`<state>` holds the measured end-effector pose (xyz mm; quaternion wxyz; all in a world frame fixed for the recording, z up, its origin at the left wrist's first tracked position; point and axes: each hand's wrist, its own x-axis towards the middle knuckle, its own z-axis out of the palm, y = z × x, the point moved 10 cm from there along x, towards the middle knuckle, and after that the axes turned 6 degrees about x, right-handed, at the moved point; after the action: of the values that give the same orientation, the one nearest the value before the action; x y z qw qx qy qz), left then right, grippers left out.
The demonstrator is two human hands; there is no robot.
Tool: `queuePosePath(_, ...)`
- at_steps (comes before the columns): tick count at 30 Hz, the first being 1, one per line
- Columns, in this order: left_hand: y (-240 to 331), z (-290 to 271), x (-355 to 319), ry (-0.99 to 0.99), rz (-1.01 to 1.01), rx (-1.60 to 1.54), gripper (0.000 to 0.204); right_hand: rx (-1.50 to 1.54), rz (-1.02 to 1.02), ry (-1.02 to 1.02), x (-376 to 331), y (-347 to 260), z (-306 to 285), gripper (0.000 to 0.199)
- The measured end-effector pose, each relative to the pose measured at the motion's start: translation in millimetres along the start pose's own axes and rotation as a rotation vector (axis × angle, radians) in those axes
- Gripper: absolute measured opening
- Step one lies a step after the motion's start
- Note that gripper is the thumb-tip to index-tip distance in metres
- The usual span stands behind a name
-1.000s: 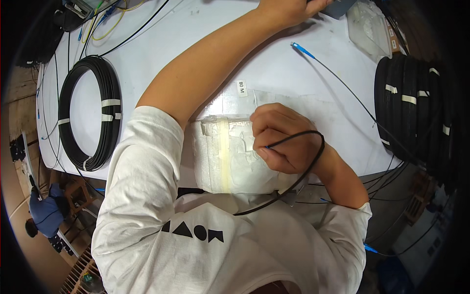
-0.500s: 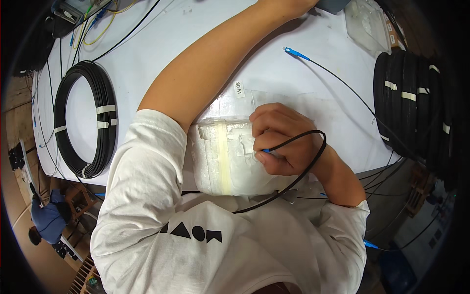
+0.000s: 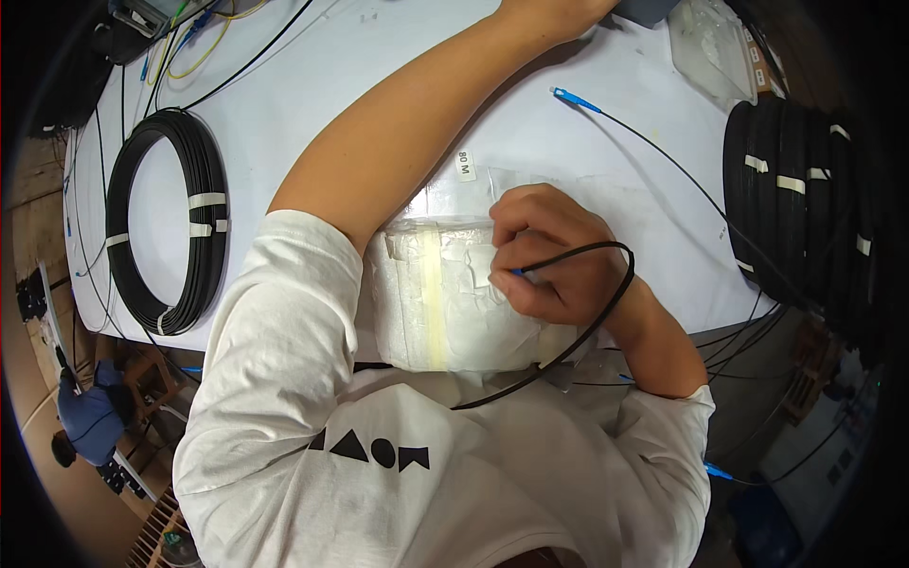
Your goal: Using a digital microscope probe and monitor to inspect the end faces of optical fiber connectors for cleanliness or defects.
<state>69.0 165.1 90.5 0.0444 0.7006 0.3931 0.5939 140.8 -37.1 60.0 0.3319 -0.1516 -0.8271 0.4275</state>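
Head view: on the white tabletop [image 3: 360,57] a large coil of black cable bound with white tape strips [image 3: 170,218] lies flat near the left edge, and a thicker stack of black cable coils with white tape bands [image 3: 805,199] sits at the right edge. A clear plastic bag [image 3: 710,47] lies toward the far right corner, and yellow and black loose wires [image 3: 204,43] trail over the far left corner. A small white paper label [image 3: 465,166] lies beside the outstretched left forearm [image 3: 407,142], which crosses the table to the far edge; the left hand [image 3: 549,11] is cut off there, so its grip cannot be told. Below the left edge a wooden floor [image 3: 38,189] and a blue object show.

A white plastic-wrapped bundle with a yellowish tape band [image 3: 436,303] rests at the near edge, its long axis running left to right. The right hand [image 3: 549,256] lies on its right end, fingers pinched closed around a thin black cable with a blue connector tip [image 3: 568,260]. That cable's held end points left; it loops right around the hand and curves back over the near edge toward the person's white shirt. Another black cable's blue connector [image 3: 566,96] points toward the far left.
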Motion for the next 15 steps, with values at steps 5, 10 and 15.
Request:
queuePosePath(5,0,0,0,0.009,0.008,-0.012,0.045,0.089,-0.001,-0.044,0,-3,2,0.008)
queuePosePath(10,-2,-4,13,0.09,-0.043,0.047,0.03,0.03,0.018,-0.017,1,0,2,0.006)
queuePosePath(15,-1,-1,28,0.05,-0.237,0.107,0.024,0.055,0.019,-0.04,1,0,2,0.006)
